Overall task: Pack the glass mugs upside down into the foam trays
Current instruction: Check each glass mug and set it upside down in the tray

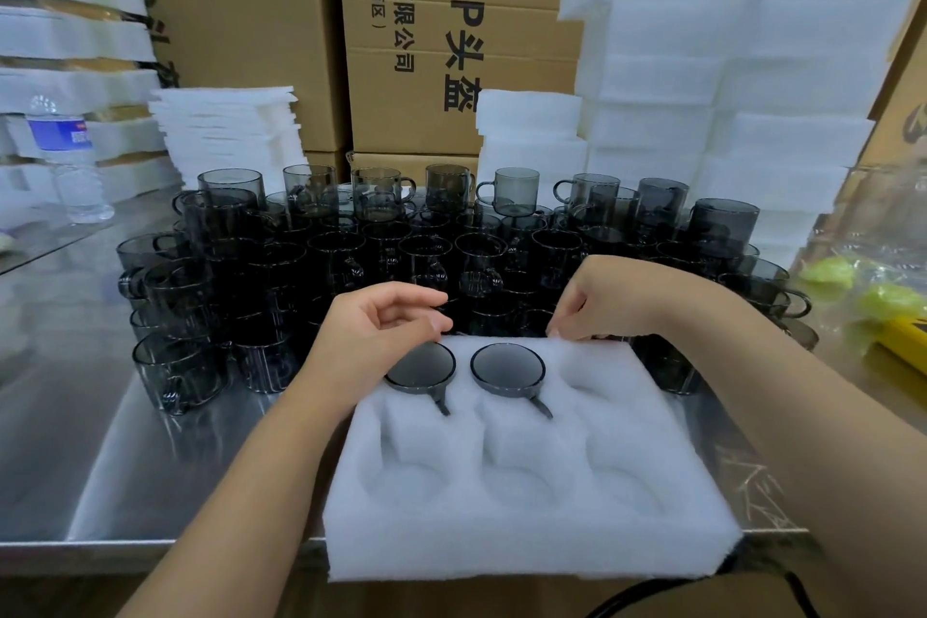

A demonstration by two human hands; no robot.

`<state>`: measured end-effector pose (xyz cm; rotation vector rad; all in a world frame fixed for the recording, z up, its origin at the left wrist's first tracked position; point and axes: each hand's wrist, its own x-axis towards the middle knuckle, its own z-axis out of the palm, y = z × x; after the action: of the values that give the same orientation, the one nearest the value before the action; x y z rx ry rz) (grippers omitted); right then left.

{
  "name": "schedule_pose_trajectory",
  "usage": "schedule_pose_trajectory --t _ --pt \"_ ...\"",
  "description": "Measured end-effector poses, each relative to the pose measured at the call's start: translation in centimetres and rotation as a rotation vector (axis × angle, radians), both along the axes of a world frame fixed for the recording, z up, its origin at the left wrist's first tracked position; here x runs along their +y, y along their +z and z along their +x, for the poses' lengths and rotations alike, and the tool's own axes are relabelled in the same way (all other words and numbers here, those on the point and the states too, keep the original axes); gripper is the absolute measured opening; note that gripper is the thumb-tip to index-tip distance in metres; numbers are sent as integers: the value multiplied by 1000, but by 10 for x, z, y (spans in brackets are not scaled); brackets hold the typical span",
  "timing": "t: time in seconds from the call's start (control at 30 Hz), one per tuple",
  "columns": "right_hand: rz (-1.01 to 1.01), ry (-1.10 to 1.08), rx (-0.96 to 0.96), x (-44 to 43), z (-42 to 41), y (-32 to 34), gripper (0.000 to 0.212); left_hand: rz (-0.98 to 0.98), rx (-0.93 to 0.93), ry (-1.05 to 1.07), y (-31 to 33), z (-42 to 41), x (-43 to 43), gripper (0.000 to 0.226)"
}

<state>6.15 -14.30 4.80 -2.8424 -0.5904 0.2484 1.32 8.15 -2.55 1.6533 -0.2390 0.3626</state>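
Now my left grip [381,326] hangs loosely curled, holding nothing, just over the far left mug [420,366]. My right grip [602,301] pinches the far edge of the foam tray [677,507]. That mug and a second mug [507,369] sit upside down in its far left and far middle pockets.

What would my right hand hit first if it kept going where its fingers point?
Probably the foam tray: the right hand points its fingertips down at the tray's far edge, beyond the second upturned mug, maybe touching.

Mugs [426,256] smoky grey — foam tray [652,422] white, boxes [281,15] brown.
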Motion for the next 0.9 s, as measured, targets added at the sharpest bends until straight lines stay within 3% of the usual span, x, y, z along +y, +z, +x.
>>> schedule_pose_trajectory --t 0.13,0.43,0.67,0.9 --pt "38 88 4 -6 0 -4 21 37 -28 -6 -2 1 2 30" --pt "-125 151 -97 -2 5 -12 18 86 -38 -45 -3 3 3 35" --pt "20 112 -169 -12 0 -25 11 121 -23 -108 -2 2 3 35" --pt "301 16 -322 -18 -11 -9 23 118 -28 -107 -3 3 3 35"
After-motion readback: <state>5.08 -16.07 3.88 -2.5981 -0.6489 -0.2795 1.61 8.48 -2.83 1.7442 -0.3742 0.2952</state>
